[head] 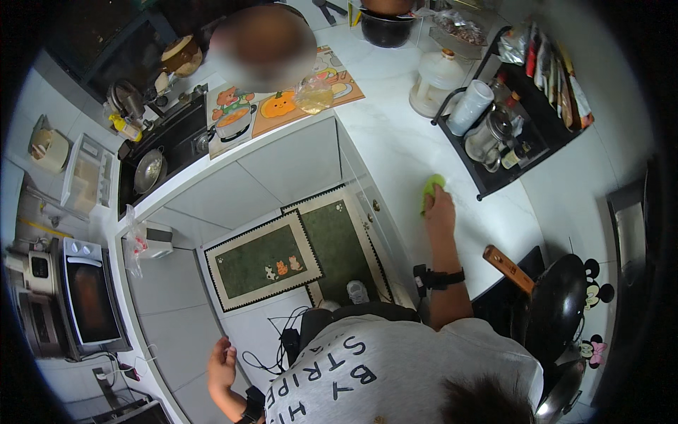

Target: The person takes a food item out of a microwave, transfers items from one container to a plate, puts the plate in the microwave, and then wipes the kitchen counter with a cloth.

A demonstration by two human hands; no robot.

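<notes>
My right hand point(440, 209) presses a green cleaning cloth or sponge point(433, 185) against the white marble-look countertop point(381, 127). Fingers cover part of the green piece, so its exact kind is unclear. Beyond this hand stands a black two-tier rack point(479, 180) with a roll of plastic bags point(470, 108) and a glass jug point(484, 140). My left hand point(221, 365) hangs at my side over the floor, loosely curled, with nothing visible in it. Both wrists wear black straps.
A black wok point(553, 302) with a wooden handle point(508, 269) sits by my right elbow. A clear-walled dispenser point(435, 85) stands near the rack. Patterned mats point(280, 108) lie by the sink point(180, 146); a blurred patch hides something above them. Cables point(265, 355) trail across the floor.
</notes>
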